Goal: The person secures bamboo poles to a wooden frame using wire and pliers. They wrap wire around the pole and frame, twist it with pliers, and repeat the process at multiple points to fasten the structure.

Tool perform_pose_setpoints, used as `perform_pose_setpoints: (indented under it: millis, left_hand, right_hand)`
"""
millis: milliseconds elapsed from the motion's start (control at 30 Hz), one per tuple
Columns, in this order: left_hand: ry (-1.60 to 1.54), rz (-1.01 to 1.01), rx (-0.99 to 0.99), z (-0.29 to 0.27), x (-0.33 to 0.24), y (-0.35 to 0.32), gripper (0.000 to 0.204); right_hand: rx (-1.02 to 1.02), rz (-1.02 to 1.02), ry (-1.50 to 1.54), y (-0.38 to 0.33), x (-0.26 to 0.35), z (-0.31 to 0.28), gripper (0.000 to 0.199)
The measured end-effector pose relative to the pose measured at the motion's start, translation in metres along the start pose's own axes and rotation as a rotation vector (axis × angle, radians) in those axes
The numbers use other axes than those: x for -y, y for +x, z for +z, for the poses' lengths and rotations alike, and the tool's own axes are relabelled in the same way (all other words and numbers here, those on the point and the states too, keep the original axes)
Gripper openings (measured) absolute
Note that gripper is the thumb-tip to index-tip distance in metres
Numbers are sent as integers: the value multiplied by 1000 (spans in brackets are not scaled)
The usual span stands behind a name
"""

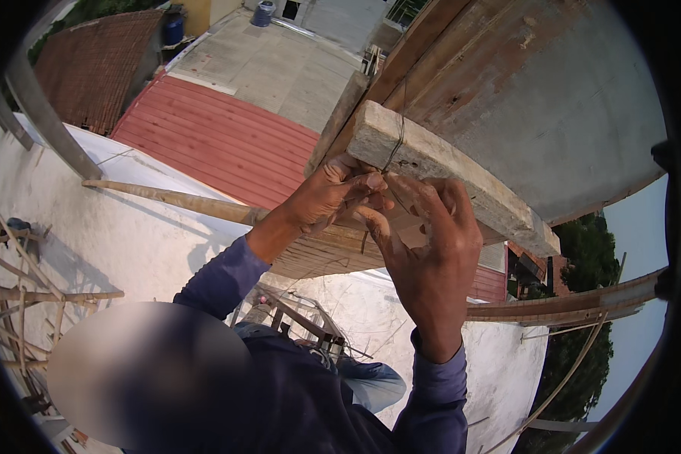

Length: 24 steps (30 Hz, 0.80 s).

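A thin dark wire (398,140) loops round a rough, pale-crusted wooden beam (461,170) just ahead of me. Its lower part runs down into the fingers of both hands, just under the beam's near side. My left hand (333,195) is closed, thumb and fingertips pinching at the wire. From the right, my right hand (435,253) meets it with thumb and index finger bent in a pinch at the same spot. The fingertips of the two hands almost touch and partly cover the wire's ends. Both hands are dusted with grey.
A large panel (552,98) with timber edging rises behind the beam. A bamboo pole (174,198) slants in from the left. Far below lie a red metal roof (219,132) and a pale floor (129,250). Bamboo scaffolding (53,295) stands left; a curved strip (575,306) crosses right.
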<state>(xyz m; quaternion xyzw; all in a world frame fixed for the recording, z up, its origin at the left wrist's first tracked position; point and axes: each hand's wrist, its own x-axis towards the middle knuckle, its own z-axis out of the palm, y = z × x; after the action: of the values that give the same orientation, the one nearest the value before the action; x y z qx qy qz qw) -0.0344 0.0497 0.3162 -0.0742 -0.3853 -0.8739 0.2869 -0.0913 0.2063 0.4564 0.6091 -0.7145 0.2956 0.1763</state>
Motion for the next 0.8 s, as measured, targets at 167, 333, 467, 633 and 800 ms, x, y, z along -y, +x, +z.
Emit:
perform_pose_setpoints:
  millis: [167, 333, 467, 633, 800]
  left_hand:
    - [34, 50, 5, -4, 4, 3, 22]
    - [65, 96, -57, -4, 8, 6, 20]
    - [56, 115, -62, -4, 4, 3, 22]
    - [224, 133, -82, 3, -1, 1, 21]
    - [222, 25, -186, 22, -18, -9, 23]
  right_hand:
    - [111, -125, -131, 14, -14, 2, 17]
    - [133, -369, -188, 28, -30, -1, 19]
    - [169, -511, -245, 36, -40, -4, 16]
    - [119, -499, -182, 35, -56, -5, 17]
    - [-72, -365, -229, 9, -64, 15, 15]
